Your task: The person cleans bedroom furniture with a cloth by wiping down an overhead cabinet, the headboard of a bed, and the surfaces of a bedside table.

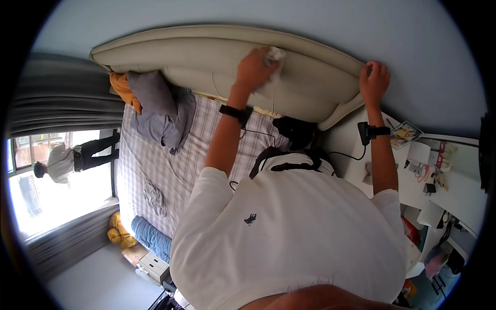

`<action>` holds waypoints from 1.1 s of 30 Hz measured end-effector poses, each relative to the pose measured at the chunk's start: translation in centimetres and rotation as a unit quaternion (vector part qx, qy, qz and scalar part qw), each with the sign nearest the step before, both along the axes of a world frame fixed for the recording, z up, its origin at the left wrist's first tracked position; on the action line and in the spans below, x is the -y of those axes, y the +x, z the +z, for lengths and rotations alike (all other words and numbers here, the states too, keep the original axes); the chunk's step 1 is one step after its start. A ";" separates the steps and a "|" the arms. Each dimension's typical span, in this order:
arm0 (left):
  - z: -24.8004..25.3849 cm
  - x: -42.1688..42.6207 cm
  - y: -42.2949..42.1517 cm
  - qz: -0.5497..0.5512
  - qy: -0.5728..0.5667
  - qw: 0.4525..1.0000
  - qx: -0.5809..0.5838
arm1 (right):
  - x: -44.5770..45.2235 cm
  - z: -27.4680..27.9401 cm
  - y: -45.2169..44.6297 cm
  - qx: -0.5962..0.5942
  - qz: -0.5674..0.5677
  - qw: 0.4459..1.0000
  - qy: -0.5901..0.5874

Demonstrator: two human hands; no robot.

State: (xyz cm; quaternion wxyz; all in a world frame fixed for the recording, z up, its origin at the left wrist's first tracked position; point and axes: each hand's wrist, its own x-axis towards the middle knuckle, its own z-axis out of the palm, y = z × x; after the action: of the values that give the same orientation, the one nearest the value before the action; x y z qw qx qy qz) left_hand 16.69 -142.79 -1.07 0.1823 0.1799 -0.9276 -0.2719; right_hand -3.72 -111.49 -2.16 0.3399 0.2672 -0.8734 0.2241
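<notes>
A crumpled white cloth [275, 55], possibly a tissue or wipe, is pressed against the padded face of the beige headboard [196, 54] by my left hand [254, 70]. Its fingers are closed on the cloth, slightly blurred. Over at the headboard's right end, the fingers of my right hand [375, 81] curl at its top edge, beside the wall. Both wrists wear black bands; the one on the right carries a small device with a cable.
Below the headboard lies a bed with a checked sheet [165, 181], grey pillows [155, 95] and a black item [295, 132]. On the right, a white desk [413, 183] holds a charger and small items. Another person [70, 157] stands by the window at left.
</notes>
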 end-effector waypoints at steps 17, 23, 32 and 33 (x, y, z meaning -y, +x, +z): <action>-2.3 9.7 1.9 0.310 0.066 0.937 -0.150 | -0.6 -0.4 0.9 -0.042 0.040 0.996 -0.067; -5.3 12.0 2.4 0.344 0.087 0.917 -0.184 | -0.2 -0.1 0.6 -0.037 0.028 0.996 -0.075; -9.8 -4.4 -1.4 0.221 0.281 0.909 -0.216 | -0.3 -0.5 1.4 -0.044 0.014 0.999 -0.017; -9.2 -6.8 -2.0 0.139 0.313 0.913 -0.224 | -0.5 -0.1 2.2 -0.015 0.001 1.000 0.025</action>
State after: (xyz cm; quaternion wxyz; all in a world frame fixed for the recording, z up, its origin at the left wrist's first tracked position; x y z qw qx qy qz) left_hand 14.73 -136.02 -10.31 0.3558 0.2891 -0.6956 -0.5532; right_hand -1.57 -110.96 -2.27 0.3457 0.2799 -0.8733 0.1988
